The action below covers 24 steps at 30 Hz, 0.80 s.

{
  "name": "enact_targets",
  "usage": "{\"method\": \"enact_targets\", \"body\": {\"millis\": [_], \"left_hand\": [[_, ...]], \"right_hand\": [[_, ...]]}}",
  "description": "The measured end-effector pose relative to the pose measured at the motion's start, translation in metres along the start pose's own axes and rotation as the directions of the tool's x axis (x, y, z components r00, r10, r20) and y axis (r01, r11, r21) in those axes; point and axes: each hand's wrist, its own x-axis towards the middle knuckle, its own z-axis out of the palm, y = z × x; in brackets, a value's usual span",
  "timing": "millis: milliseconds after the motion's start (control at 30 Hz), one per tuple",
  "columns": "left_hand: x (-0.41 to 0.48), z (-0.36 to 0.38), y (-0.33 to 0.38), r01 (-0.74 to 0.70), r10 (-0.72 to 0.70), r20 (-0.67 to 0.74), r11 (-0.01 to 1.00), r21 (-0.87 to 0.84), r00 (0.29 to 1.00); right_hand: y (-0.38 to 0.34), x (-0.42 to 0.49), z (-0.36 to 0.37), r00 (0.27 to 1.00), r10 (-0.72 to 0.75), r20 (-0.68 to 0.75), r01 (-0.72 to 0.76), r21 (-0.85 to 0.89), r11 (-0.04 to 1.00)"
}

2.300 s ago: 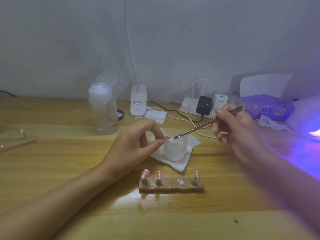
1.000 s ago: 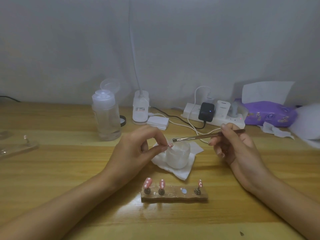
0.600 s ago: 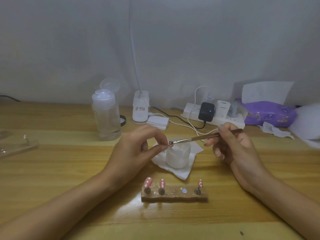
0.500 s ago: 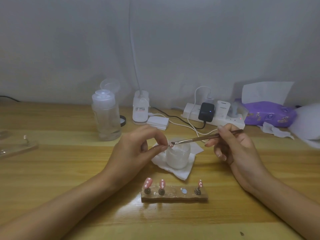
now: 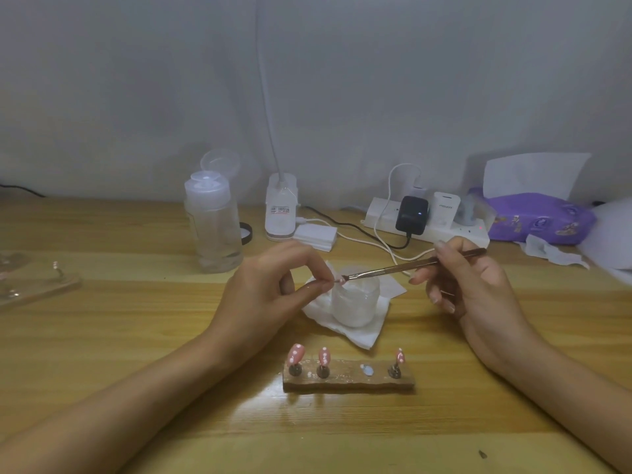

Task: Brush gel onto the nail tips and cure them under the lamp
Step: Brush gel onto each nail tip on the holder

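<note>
this looks like a home desk set up as a small nail-art corner. the wooden desk (image 5: 102, 336) stands against a plain pale wall (image 5: 136, 80). household things lie along its far edge: a white power strip (image 5: 455, 232) crowded with a black charger (image 5: 411, 213) and white plugs, loose cables, the base of a white gooseneck lamp (image 5: 281, 213), and a purple tissue pack (image 5: 537, 217) toward the far right corner. the craft shows in a clear pump bottle (image 5: 213, 227) left of the lamp base, a small frosted jar (image 5: 355, 302) on a tissue mid-desk, and a wooden strip (image 5: 349, 379) toward the near edge holding pink dotted nail tips (image 5: 295, 354).
</note>
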Motion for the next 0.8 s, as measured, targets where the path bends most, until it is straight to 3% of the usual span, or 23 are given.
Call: {"method": "enact_targets", "body": {"millis": [433, 567, 700, 800], "left_hand": [[0.0008, 0.0001, 0.0032, -0.015, 0.015, -0.014, 1.000, 0.010, 1.000], [0.0006, -0.0005, 0.0031, -0.010, 0.010, -0.014, 1.000, 0.013, 1.000], [0.0006, -0.0005, 0.0040, -0.018, 0.018, -0.010, 1.000, 0.011, 1.000], [0.0007, -0.0004, 0.0036, -0.014, 0.014, -0.012, 1.000, 0.020, 1.000]], "right_hand": [[0.0021, 0.0009, -0.0012, 0.999, -0.025, 0.026, 0.025, -0.009, 1.000], [0.0014, 0.0016, -0.0020, 0.999, -0.026, -0.036, 0.026, 0.003, 1.000], [0.0010, 0.0007, -0.0007, 0.999, -0.033, 0.032, 0.033, -0.013, 0.999], [0.0023, 0.0016, -0.0028, 0.999, -0.013, -0.029, 0.013, -0.008, 1.000]]}}
